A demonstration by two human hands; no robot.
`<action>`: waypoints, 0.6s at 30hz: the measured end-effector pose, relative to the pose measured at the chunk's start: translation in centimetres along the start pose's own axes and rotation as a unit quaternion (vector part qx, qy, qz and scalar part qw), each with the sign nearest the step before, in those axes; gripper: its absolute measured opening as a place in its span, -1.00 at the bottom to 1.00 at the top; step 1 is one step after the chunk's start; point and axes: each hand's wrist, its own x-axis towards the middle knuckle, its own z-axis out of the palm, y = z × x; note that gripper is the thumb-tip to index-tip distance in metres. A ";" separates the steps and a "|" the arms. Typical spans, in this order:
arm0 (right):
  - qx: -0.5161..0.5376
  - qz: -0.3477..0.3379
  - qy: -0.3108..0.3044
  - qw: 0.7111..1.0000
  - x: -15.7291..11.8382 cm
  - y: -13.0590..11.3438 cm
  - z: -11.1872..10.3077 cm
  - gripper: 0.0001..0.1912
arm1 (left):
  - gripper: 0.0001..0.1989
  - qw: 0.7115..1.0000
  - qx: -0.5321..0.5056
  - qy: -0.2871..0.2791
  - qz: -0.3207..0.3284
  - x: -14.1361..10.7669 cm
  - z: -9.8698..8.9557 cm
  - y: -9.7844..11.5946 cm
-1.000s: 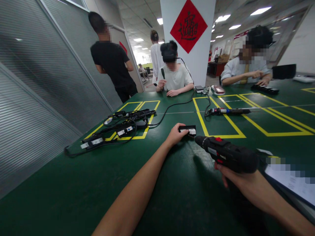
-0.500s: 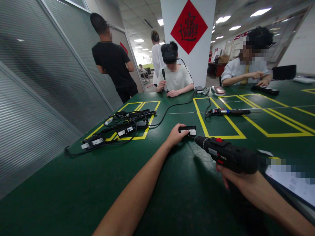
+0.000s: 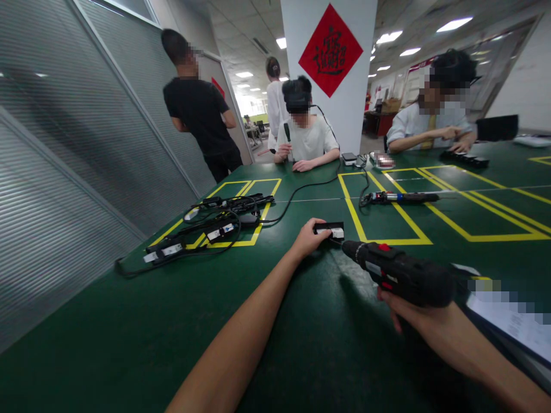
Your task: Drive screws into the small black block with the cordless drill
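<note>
My left hand (image 3: 310,238) is closed on a small black part with a white face (image 3: 337,233), steadying it on the green table. Wrapped round the handle of a black cordless drill (image 3: 396,272) with red buttons is my right hand (image 3: 413,315). The drill points left, and its thin bit reaches toward the near edge of the black part, close to my left thumb. Whether the bit tip touches the part I cannot make out.
Black power strips and cables (image 3: 224,223) lie on the table (image 3: 129,338) at left. Beyond the drill is a black screwdriver-like tool (image 3: 400,197) with a cord. Papers (image 3: 512,321) lie at right. Two seated people (image 3: 312,135) work across the table; another person (image 3: 198,115) stands behind.
Both hands, the drill and the black part keep nearly the same places. The whole view has shifted very slightly.
</note>
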 end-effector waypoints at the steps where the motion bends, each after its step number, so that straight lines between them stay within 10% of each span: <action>1: -0.003 0.003 0.002 1.000 0.0 -0.1 0.0 -0.55 | -0.58 1.000 -0.001 -0.001 0.002 0.0 0.0 0.0; 18: -0.012 -0.001 -0.001 1.000 -0.2 -0.1 -0.2 -0.55 | -0.58 1.000 -0.015 -0.005 0.006 0.0 0.0 0.1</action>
